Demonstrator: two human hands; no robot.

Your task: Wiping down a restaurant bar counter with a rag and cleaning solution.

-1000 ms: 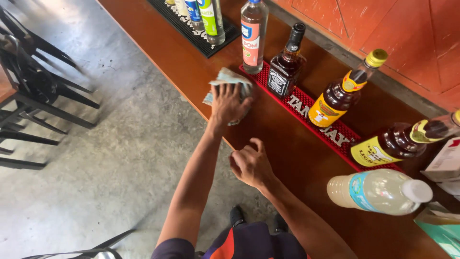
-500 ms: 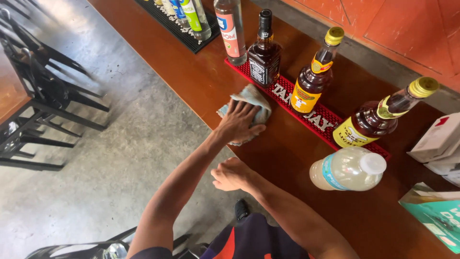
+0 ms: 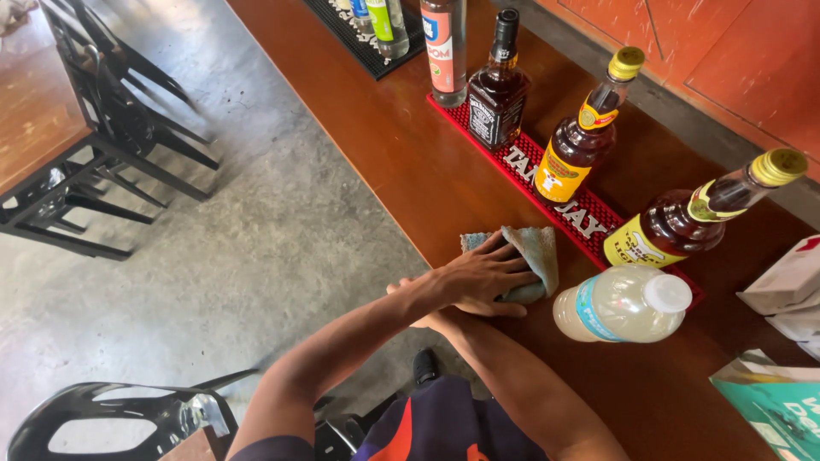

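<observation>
Fingers of the left hand (image 3: 483,277) lie spread flat on a grey-green cloth (image 3: 531,256), pressing it to the wooden counter (image 3: 401,162) near its front edge. The right hand (image 3: 423,314) rests under the left forearm, mostly hidden, so its grip cannot be told. Just beyond the cloth runs a red bar mat (image 3: 547,183) carrying brown bottles (image 3: 581,145); a pale plastic bottle (image 3: 623,303) stands beside the cloth.

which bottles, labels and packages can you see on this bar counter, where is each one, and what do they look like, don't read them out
Square dark bottle: far end of red mat, black label.
Amber bottle: mid mat, yellow-red label, gold cap.
Second amber bottle: near end of mat, yellow label.
Plastic bottle: beside the cloth, cloudy liquid, blue label, white cap.
White box: right edge.
Teal package: bottom right corner.
</observation>
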